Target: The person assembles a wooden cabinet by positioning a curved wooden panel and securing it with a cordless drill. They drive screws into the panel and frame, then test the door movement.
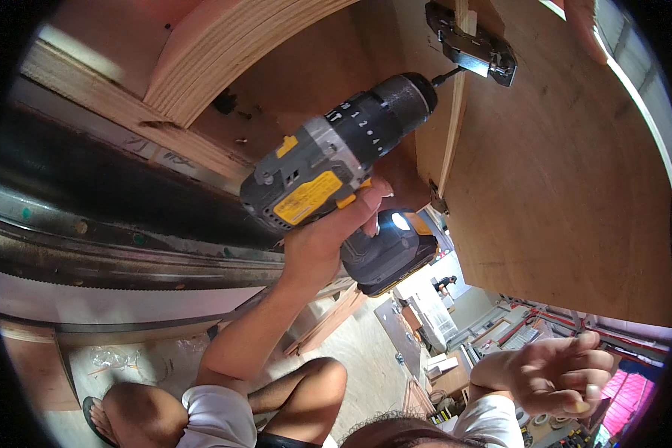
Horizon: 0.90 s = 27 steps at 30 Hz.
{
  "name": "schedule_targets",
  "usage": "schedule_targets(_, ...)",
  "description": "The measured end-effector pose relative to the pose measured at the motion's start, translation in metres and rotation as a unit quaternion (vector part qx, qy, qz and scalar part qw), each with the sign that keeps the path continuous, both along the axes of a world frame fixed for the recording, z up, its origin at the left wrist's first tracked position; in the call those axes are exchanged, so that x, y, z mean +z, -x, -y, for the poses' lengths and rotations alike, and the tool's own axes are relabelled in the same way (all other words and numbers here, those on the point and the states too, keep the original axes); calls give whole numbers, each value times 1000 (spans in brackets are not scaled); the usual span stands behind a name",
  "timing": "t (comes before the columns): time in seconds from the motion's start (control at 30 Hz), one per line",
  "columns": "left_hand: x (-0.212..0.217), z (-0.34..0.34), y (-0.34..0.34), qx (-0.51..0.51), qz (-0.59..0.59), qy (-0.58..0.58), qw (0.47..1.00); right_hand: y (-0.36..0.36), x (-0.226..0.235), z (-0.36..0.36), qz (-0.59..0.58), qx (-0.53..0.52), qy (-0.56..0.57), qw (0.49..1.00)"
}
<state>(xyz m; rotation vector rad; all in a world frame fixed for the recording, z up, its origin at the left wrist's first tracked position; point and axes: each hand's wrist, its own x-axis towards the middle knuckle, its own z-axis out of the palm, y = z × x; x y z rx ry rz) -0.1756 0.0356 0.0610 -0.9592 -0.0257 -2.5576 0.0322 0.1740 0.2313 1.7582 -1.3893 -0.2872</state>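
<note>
Single head-worn fisheye view, tilted sharply and very close to the cordless drill (336,164) and plywood door (560,194); workshop floor (366,343) far below, edges bent.

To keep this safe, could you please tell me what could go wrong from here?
The left hand alone holds the yellow-and-grey cordless drill, its bit at the dark metal hinge; it may slip and gouge the brown plywood panel.
The right hand hangs open, apart from the panel, which might shift.
Fingers at the panel's top edge lie near the hinge.
</note>
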Motion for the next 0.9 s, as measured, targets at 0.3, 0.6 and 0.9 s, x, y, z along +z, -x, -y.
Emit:
schedule_targets(0.3, -5, 8, 5, 5, 0, 59, 998, 25, 56, 9, -45, -115, 348, 929)
schedule_targets(0.6, -5, 20, 2, -3, 40, 110, 993, 25, 48, -1, -72, -87, 428, 897)
schedule_targets(0.9, -44, 11, -32, -24, 65, 59, 996, 23, 50, -13, -48, -146, 370, 916)
